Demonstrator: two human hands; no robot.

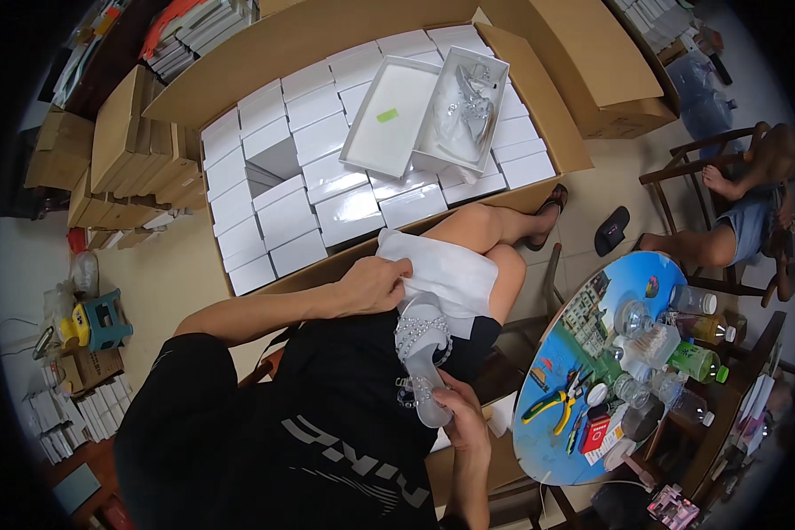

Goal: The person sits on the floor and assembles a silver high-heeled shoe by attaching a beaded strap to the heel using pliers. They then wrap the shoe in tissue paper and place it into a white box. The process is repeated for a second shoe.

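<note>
white sheet (455,276) is pinched by left hand (373,284), mid-frame; right hand (465,413) grips clear sandal (421,369) by its heel, seemingly for steadiness.

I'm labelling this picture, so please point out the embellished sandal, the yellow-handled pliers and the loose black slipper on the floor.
Embellished sandal (423,367): head view, on its insole.
Yellow-handled pliers (563,397): head view, near where the handles meet.
Black slipper (612,230): head view, on its strap.
</note>
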